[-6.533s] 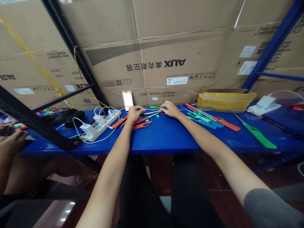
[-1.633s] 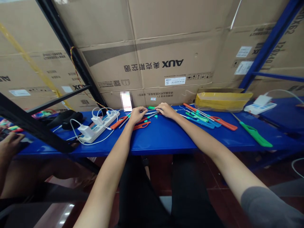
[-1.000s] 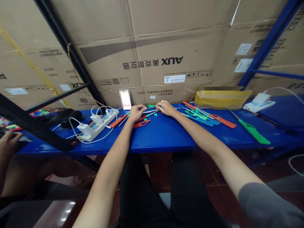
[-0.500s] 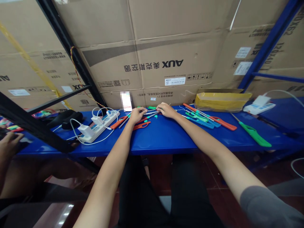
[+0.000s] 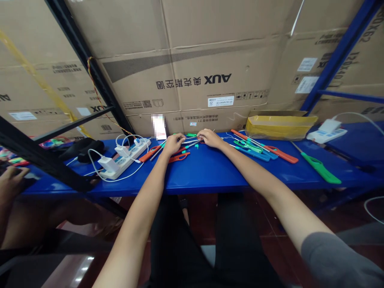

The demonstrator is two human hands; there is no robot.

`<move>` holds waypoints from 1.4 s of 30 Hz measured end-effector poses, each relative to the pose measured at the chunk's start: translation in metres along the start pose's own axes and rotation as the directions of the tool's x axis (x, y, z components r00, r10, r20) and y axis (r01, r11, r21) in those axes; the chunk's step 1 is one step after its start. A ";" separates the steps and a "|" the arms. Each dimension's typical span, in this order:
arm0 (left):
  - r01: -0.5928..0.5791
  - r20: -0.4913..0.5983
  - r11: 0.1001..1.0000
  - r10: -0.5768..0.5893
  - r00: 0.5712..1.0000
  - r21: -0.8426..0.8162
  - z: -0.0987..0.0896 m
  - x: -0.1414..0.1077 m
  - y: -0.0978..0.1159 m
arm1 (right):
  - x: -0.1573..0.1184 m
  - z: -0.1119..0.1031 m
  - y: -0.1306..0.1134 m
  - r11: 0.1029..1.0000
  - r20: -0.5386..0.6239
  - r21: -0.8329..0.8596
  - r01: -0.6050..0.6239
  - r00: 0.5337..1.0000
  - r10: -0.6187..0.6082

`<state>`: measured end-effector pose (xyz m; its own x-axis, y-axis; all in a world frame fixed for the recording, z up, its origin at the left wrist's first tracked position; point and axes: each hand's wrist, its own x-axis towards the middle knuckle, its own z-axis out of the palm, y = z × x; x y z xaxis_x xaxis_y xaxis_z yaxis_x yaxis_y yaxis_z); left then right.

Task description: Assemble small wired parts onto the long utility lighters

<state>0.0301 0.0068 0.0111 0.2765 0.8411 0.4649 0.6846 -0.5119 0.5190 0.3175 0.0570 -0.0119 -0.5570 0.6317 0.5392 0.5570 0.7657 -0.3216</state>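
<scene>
Near the back of the blue table (image 5: 207, 172), my left hand (image 5: 175, 143) has its fingers pressed together over a group of lighters; what it pinches is too small to make out. To its right my right hand (image 5: 209, 138) is closed too, its fingertips on something small that I cannot identify. Thin metal rods lie between the hands. An orange lighter (image 5: 179, 157) rests just below my left hand, and another orange lighter (image 5: 149, 153) lies left of it. Right of my right hand are blue lighters (image 5: 255, 154), a red-orange lighter (image 5: 282, 154) and a green lighter (image 5: 321, 167).
A white power strip (image 5: 127, 158) with chargers and cables is on the left, and a lit phone (image 5: 159, 128) leans against the cardboard (image 5: 192, 60). A yellow-taped box (image 5: 280, 127) stands back right. Another person's hand (image 5: 12, 182) is at far left.
</scene>
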 end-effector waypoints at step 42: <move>-0.081 0.037 0.989 0.077 0.996 0.123 0.005 -0.001 0.009 | -0.001 -0.001 0.001 0.999 -0.028 0.020 -0.029 0.999 0.029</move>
<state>0.0391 0.0026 0.0122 0.3531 0.8054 0.4761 0.7380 -0.5525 0.3873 0.3186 0.0572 -0.0120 -0.5228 0.6501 0.5514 0.5603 0.7495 -0.3525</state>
